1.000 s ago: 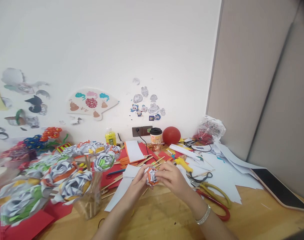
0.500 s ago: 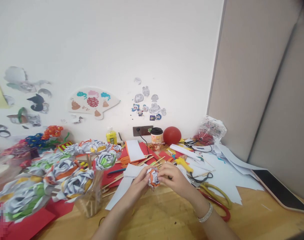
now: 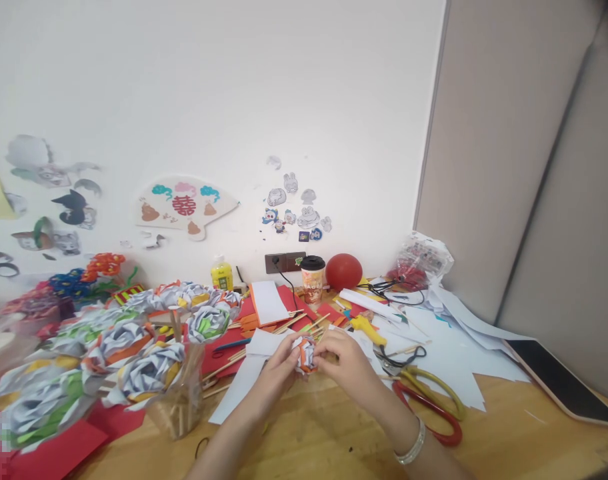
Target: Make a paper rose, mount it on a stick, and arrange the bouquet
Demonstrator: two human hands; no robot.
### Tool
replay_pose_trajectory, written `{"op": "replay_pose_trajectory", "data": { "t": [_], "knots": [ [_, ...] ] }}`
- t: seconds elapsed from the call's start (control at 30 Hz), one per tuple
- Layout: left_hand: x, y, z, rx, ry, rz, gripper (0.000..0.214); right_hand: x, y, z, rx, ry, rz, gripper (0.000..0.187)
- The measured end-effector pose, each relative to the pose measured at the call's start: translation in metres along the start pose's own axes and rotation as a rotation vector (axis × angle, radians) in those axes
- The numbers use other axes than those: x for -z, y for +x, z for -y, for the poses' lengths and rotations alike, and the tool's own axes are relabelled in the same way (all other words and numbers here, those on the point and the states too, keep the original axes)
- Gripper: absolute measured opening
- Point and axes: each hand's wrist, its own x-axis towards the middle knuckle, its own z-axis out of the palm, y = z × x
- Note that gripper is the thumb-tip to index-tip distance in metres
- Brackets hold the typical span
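Observation:
A small white and orange paper flower [image 3: 305, 355] is held above the wooden table, between my two hands. My left hand [image 3: 283, 360] grips it from the left with the thumb along its near side. The fingers of my right hand [image 3: 338, 357] are pinched at its right edge; what the fingertips press there is too small to make out. Under and behind my left hand lie white paper sheets [image 3: 234, 393]. A yellow glue gun [image 3: 368, 329] rests just beyond my right hand, and scissors with red and olive handles [image 3: 447, 427] lie beside my right forearm.
Many finished paper flowers [image 3: 151, 370] crowd the left side, near a clear container of sticks [image 3: 179, 407]. Behind my hands are wooden sticks [image 3: 234, 363], a lidded paper cup [image 3: 313, 280], a red balloon [image 3: 344, 272] and a yellow bottle [image 3: 222, 273]. A dark tablet [image 3: 567, 380] lies at the right.
My right fingers have drawn closer together at the flower's right edge. My left hand keeps its hold. The camera view has shifted very slightly.

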Motion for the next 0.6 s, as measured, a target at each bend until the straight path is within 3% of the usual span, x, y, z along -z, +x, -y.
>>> {"op": "replay_pose_trajectory", "data": {
  "t": [0.17, 0.47, 0.6],
  "knots": [
    [-0.009, -0.001, -0.005, -0.046, -0.105, -0.04, 0.041, -0.005, -0.004, 0.0, 0.131, -0.137, -0.091, 0.016],
    [-0.009, -0.003, -0.01, -0.122, -0.207, -0.053, 0.035, -0.008, -0.008, 0.002, 0.289, -0.256, -0.066, 0.024],
    [-0.009, -0.004, -0.013, -0.127, -0.229, -0.043, 0.035, -0.008, -0.008, 0.002, 0.223, -0.139, -0.153, 0.025]
  ]
}}
